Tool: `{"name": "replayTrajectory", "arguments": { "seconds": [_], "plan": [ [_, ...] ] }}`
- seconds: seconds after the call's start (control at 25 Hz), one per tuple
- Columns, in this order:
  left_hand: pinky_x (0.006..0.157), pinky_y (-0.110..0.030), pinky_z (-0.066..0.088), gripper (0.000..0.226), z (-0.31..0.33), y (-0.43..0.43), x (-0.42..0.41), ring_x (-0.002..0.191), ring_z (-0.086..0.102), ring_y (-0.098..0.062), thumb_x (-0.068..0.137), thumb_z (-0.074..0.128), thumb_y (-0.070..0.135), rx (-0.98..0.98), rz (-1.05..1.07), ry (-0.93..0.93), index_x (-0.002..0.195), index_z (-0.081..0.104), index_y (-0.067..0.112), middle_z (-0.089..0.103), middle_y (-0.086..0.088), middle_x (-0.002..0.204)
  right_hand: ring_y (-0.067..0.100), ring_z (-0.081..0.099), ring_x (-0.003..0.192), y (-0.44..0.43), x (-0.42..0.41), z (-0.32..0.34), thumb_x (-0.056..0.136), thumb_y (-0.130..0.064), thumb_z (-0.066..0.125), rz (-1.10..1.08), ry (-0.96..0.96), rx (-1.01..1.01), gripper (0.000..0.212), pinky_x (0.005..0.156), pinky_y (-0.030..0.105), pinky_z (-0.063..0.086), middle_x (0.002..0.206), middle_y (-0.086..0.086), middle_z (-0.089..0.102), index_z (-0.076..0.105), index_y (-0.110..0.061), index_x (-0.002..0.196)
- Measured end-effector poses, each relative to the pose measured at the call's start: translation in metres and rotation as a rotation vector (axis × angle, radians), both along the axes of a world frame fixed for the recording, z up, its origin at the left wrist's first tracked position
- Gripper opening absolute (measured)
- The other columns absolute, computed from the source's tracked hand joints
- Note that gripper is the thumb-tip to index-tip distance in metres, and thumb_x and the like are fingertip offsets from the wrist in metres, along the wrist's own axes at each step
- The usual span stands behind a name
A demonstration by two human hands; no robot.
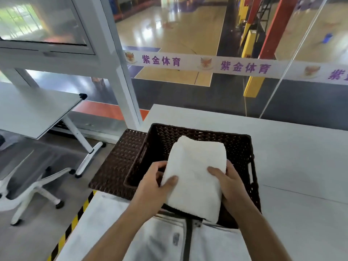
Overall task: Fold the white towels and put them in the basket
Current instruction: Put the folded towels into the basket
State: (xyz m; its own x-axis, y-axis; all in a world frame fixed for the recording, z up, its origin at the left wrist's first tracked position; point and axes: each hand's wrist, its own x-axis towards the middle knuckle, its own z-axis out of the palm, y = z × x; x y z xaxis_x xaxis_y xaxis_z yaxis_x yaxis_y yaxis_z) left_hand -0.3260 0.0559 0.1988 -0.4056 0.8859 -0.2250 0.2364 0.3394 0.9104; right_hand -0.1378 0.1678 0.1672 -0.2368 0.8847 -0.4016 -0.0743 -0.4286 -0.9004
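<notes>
A folded white towel (195,172) hangs over the open dark brown wicker basket (241,147), its far end inside the basket walls. My left hand (154,187) grips the towel's left edge, thumb on top. My right hand (227,183) grips its right edge, thumb on top as well. The towel's near end juts over the basket's front rim. What lies under the towel in the basket is hidden.
The basket's wicker lid (116,162) lies flat to its left on the white table (293,166). White cloth (162,236) lies in front of the basket. The table's left edge has yellow-black tape (73,221). An office chair (28,178) stands left; glass wall behind.
</notes>
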Motion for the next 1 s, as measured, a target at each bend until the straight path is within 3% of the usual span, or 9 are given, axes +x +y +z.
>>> {"name": "replayTrajectory", "arguments": {
  "seconds": [0.12, 0.24, 0.36, 0.48, 0.6, 0.72, 0.84, 0.92, 1.0],
  "plan": [
    [0.068, -0.021, 0.054, 0.049, -0.013, 0.035, -0.030, 0.086, 0.069, -0.007, 0.094, 0.065, 0.027, -0.097, -0.046, -0.022, 0.131, 0.041, 0.048, 0.067, 0.006, 0.103, 0.022, 0.071, 0.098, 0.038, -0.031, -0.018, 0.090, -0.014, 0.073, -0.008, -0.119, -0.021, 0.038, 0.086, 0.042, 0.058, 0.109, 0.000, 0.073, 0.059, -0.025, 0.124],
    [0.065, -0.020, 0.053, 0.060, -0.041, 0.071, -0.057, 0.085, 0.068, -0.013, 0.093, 0.064, 0.021, -0.237, -0.159, -0.026, 0.139, 0.033, 0.044, 0.065, 0.003, 0.103, 0.022, 0.068, 0.098, 0.076, -0.060, -0.055, 0.088, -0.021, 0.071, -0.007, -0.281, -0.066, 0.046, 0.087, 0.042, 0.058, 0.113, 0.001, 0.068, 0.054, -0.020, 0.131],
    [0.083, -0.028, 0.052, 0.067, -0.081, 0.099, -0.072, 0.102, 0.061, -0.016, 0.088, 0.062, 0.016, -0.374, -0.253, 0.049, 0.146, 0.030, 0.031, 0.060, 0.002, 0.119, 0.023, 0.066, 0.097, 0.100, -0.082, -0.103, 0.087, -0.017, 0.067, 0.085, -0.399, -0.189, 0.051, 0.078, 0.035, 0.056, 0.117, 0.006, 0.066, 0.052, -0.013, 0.136],
    [0.095, -0.035, 0.048, 0.074, -0.124, 0.126, -0.084, 0.115, 0.055, -0.024, 0.083, 0.060, 0.012, -0.529, -0.275, 0.122, 0.149, 0.029, 0.026, 0.056, -0.005, 0.128, 0.021, 0.065, 0.088, 0.115, -0.098, -0.147, 0.088, -0.013, 0.067, 0.187, -0.492, -0.289, 0.042, 0.067, 0.029, 0.052, 0.113, 0.006, 0.067, 0.057, -0.013, 0.129],
    [0.105, -0.037, 0.046, 0.082, -0.159, 0.147, -0.093, 0.125, 0.053, -0.028, 0.083, 0.061, 0.009, -0.670, -0.255, 0.179, 0.154, 0.023, 0.025, 0.053, -0.008, 0.138, 0.025, 0.067, 0.101, 0.129, -0.112, -0.179, 0.088, -0.009, 0.068, 0.269, -0.527, -0.348, 0.031, 0.093, 0.044, 0.056, 0.111, 0.006, 0.070, 0.061, -0.011, 0.118],
    [0.111, -0.036, 0.040, 0.090, -0.181, 0.165, -0.100, 0.134, 0.047, -0.030, 0.088, 0.063, 0.011, -0.791, -0.285, 0.323, 0.158, 0.010, 0.029, 0.043, -0.011, 0.150, 0.026, 0.067, 0.105, 0.142, -0.128, -0.202, 0.088, -0.010, 0.069, 0.336, -0.593, -0.285, 0.031, 0.094, 0.045, 0.057, 0.114, 0.007, 0.069, 0.061, -0.012, 0.117],
    [0.113, -0.041, 0.037, 0.078, -0.196, 0.175, -0.102, 0.135, 0.046, -0.034, 0.098, 0.046, 0.016, -0.843, -0.305, 0.451, 0.159, -0.001, 0.031, 0.037, -0.020, 0.151, 0.026, 0.066, 0.109, 0.149, -0.143, -0.219, 0.088, -0.014, 0.073, 0.359, -0.668, -0.164, 0.042, 0.090, 0.033, 0.054, 0.122, 0.008, 0.068, 0.061, -0.010, 0.127],
    [0.107, -0.043, 0.043, 0.071, -0.200, 0.174, -0.101, 0.128, 0.052, -0.035, 0.102, 0.036, 0.014, -0.838, -0.375, 0.710, 0.159, -0.005, 0.026, 0.035, -0.022, 0.151, 0.027, 0.065, 0.111, 0.147, -0.145, -0.226, 0.089, -0.018, 0.073, 0.381, -0.707, -0.098, 0.044, 0.087, 0.028, 0.049, 0.121, 0.009, 0.068, 0.057, -0.010, 0.129],
    [0.095, -0.040, 0.049, 0.068, -0.202, 0.175, -0.093, 0.124, 0.052, -0.033, 0.103, 0.036, 0.008, -0.767, -0.519, 1.033, 0.159, -0.001, 0.021, 0.026, -0.020, 0.152, 0.031, 0.064, 0.110, 0.143, -0.143, -0.225, 0.089, -0.021, 0.073, 0.381, -0.747, 0.012, 0.049, 0.087, 0.031, 0.049, 0.119, 0.009, 0.067, 0.050, -0.013, 0.131]
  ]
}}
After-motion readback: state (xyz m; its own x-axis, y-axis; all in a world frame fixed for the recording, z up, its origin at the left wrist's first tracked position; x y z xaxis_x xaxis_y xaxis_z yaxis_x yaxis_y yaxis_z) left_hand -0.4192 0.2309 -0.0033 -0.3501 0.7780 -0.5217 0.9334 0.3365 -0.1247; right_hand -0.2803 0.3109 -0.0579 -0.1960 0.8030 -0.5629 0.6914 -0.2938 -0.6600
